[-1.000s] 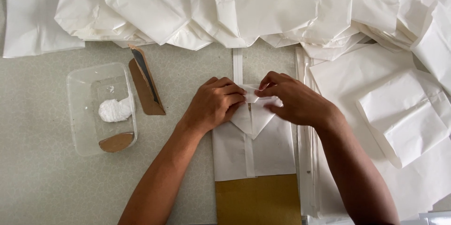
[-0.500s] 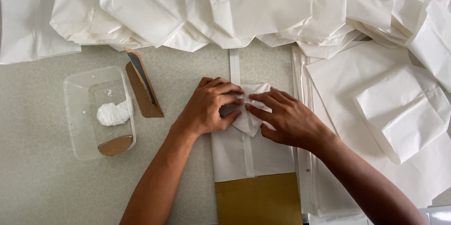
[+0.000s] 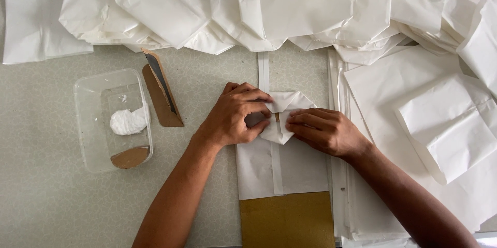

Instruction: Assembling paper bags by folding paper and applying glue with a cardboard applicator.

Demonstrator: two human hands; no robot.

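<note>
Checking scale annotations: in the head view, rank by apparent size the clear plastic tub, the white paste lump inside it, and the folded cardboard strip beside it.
1. Clear plastic tub, plainly largest.
2. Folded cardboard strip.
3. White paste lump, smallest.
All lie on the same table, so nearness to the camera hardly skews this.

Two bare forearms without sleeves, left hand [image 3: 234, 116] with no rings or gloves, short plain unpainted nails at the fingertips, right hand [image 3: 326, 131] likewise ungloved, both wrists behind the fingers free of watch, bracelet or band, knuckles rounded and creased
</note>
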